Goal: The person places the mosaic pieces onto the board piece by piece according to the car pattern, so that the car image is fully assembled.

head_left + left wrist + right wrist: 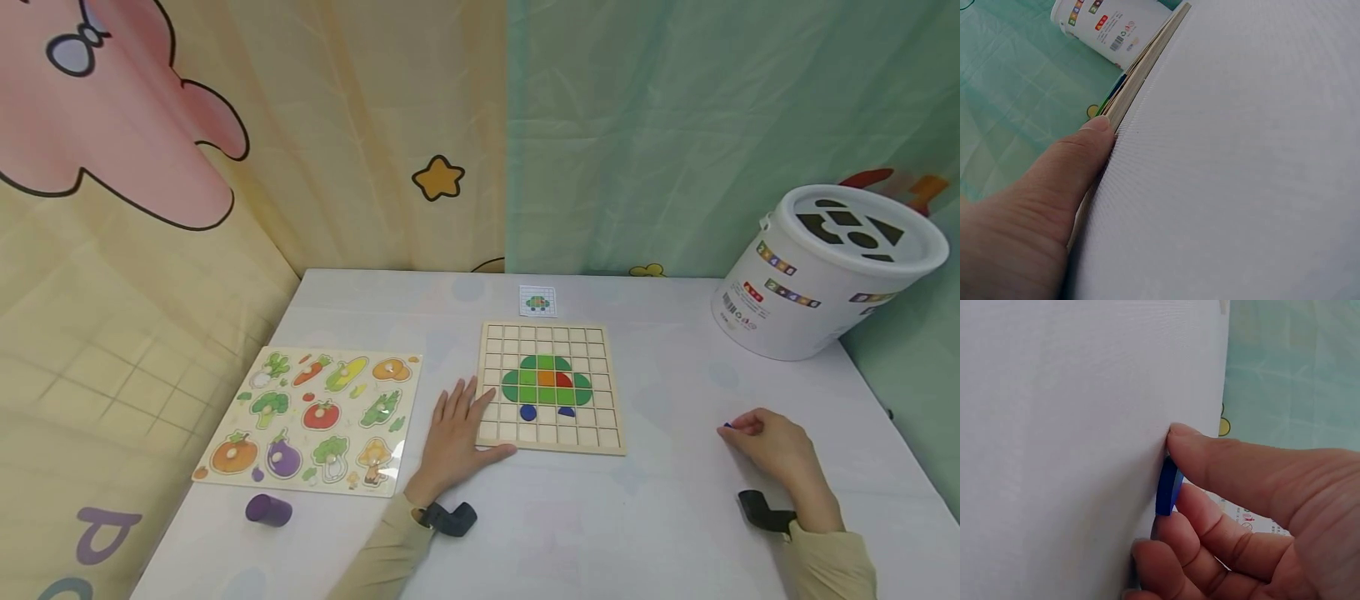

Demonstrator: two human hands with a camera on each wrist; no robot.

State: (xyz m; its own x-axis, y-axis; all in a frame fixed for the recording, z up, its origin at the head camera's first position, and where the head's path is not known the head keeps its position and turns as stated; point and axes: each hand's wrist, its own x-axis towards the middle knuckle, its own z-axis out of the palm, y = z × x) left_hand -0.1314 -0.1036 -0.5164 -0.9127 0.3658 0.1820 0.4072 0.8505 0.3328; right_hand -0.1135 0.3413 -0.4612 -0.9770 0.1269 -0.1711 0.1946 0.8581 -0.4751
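A wooden grid board (555, 433) bears green, orange and red pieces in a car-like shape, with a blue round piece (528, 412) and a blue half-round piece (567, 412) below them. My left hand (453, 437) lies with fingers spread at the board's left edge, its thumb (1079, 150) along the near side. Right of the board, low over the table, my right hand (772, 446) pinches a small blue puzzle piece (1167, 487) between thumb and fingers. The piece shows edge-on in the right wrist view, and the fingers cover part of it.
Behind the board lies a small pattern card (537, 302). A vegetable puzzle board (300, 475) is on the left, with a purple cylinder (268, 510) in front of it. At the back right stands a white bucket (787, 283) with shaped holes in its lid. Curtains hang behind the table.
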